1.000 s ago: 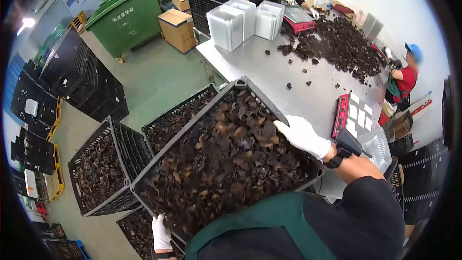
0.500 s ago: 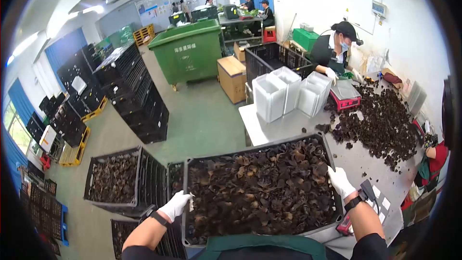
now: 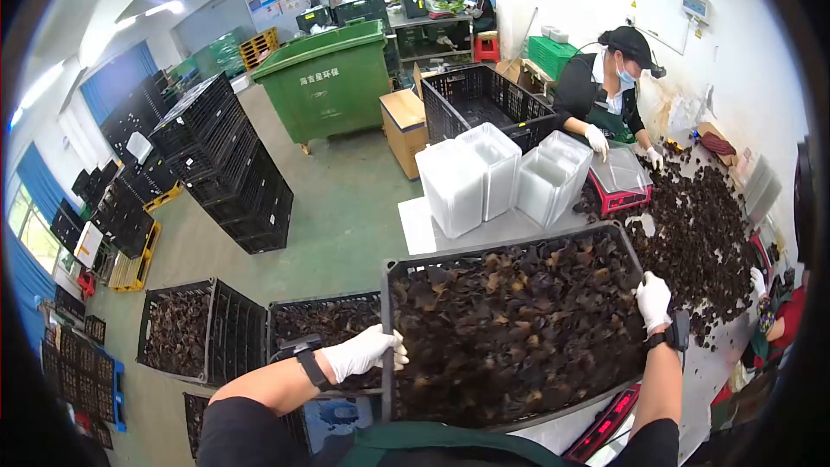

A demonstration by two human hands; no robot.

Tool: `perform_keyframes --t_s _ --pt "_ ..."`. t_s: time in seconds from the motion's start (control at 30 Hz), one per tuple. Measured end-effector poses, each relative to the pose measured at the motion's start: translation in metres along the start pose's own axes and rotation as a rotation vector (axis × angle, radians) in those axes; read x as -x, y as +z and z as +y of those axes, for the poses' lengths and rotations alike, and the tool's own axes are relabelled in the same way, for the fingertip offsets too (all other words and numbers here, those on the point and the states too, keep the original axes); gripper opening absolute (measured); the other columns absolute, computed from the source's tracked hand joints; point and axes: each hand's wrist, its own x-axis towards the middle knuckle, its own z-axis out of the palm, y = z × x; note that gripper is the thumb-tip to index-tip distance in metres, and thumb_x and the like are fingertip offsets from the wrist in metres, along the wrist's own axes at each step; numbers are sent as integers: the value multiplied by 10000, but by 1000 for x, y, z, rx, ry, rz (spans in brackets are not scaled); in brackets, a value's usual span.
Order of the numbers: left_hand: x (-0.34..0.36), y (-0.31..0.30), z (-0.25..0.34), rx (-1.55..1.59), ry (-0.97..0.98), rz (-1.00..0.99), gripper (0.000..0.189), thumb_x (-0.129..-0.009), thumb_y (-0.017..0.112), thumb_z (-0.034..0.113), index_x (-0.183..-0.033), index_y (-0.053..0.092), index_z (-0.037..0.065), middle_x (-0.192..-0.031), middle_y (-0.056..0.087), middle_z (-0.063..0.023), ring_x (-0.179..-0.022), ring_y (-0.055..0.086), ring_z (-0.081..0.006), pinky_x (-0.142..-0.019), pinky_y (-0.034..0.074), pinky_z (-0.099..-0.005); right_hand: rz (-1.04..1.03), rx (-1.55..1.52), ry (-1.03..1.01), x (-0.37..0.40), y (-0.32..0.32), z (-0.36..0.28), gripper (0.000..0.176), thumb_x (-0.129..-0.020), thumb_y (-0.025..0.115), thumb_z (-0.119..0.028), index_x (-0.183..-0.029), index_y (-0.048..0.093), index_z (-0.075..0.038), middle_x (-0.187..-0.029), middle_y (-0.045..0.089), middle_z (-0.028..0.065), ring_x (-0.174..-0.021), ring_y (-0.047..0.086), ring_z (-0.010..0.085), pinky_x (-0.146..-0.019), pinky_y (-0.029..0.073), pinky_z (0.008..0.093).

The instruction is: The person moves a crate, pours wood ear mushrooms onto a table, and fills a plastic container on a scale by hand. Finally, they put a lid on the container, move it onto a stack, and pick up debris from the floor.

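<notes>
A black plastic crate (image 3: 388, 294) full of dark, leafy wood ear mushrooms (image 3: 519, 329) is held before me, level with the metal table's edge. My left hand (image 3: 363, 353), in a white glove, has its fingers wrapped round the crate's left rim. At the opposite side, my right hand (image 3: 654, 301), gloved too, grips the right rim. A red-edged scale (image 3: 605, 424) shows partly beneath the crate's near right side. More loose mushrooms (image 3: 700, 242) lie heaped on the table beyond my right hand.
Stacked clear plastic trays (image 3: 467, 182) stand behind the crate. A masked co-worker (image 3: 609, 95) handles things by a red scale (image 3: 622, 195). Filled crates (image 3: 177, 333) are on the floor at left, near a tall black crate stack (image 3: 225, 164). Another person (image 3: 782, 320) is at the right edge.
Both my hands have carried the crate to the right over the table. Another filled crate now shows at its left, and the scale display beneath is more visible.
</notes>
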Motion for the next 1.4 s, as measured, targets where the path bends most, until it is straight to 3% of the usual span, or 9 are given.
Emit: perform_keyframes --t_s 0.23,0.37,0.43,0.5,0.63,0.73,0.9,1.17,1.4 --pt "-27 73 19 -85 113 -151 133 -907 589 90 -1004 498 101 -903 664 -86 -787 699 -223 -711 593 -385 314 72 96 -32 -10 31 240 -887 633 -244 -1036 610 -57 -1019 623 165 -992 594 358 -835 487 464" --pt "-38 69 30 -153 148 -378 145 -940 574 146 -1053 558 57 -971 681 -75 -856 707 -223 -717 581 -354 514 -171 -333 20 -80 -139 182 -816 621 -176 -961 670 -77 -954 655 120 -929 603 348 -817 494 454" --pt "-43 51 36 -277 142 -409 225 -940 591 166 -1118 575 28 -1018 669 -96 -924 691 -238 -773 570 -351 240 -182 -457 88 -105 -239 112 -794 610 -190 -784 686 -109 -773 637 118 -789 633 319 -691 517 425" --pt "-30 23 46 -309 324 -553 293 -938 598 172 -1181 575 10 -1096 649 -97 -1025 656 -235 -836 546 -341 -407 43 -690 160 -132 -300 189 -781 613 -251 -731 671 -78 -714 624 131 -732 656 315 -625 529 411" --pt "-11 4 68 -1276 1393 69 466 -836 680 130 -1279 551 68 -1277 556 -137 -1251 501 -315 -1038 409 -434 -468 -281 -439 258 -80 -311 445 -819 676 -416 -882 579 13 -737 658 170 -714 661 327 -604 517 434" --pt "-4 30 85 -1782 1678 -272 591 -766 758 213 -1297 539 72 -1284 538 -151 -1252 478 -328 -1121 294 -473 -379 -331 -350 287 -58 -301 289 -835 647 -232 -941 573 27 -608 610 131 -579 629 335 -534 490 432" --pt "-60 66 114 -2178 1736 -644 419 -677 774 256 -1024 594 107 -912 553 -58 -943 557 -247 -884 407 -399 -353 -260 -156 304 -52 -322 199 -787 590 -86 -948 581 30 -605 607 134 -589 644 333 -542 497 449" --pt "-64 84 118 -2237 1837 -869 396 -610 791 332 -885 589 131 -800 561 -36 -788 594 -230 -737 416 -378 -504 -326 -246 297 -71 -296 139 -790 556 -79 -877 554 30 -608 607 172 -597 649 379 -546 509 478" --pt "-69 139 95 -1910 2151 -1053 92 -755 587 218 -784 544 143 -641 495 6 -621 550 -186 -645 400 -339 -777 -200 -242 280 -110 -227 205 -840 549 -116 -987 586 22 -625 619 160 -648 669 370 -561 522 485"
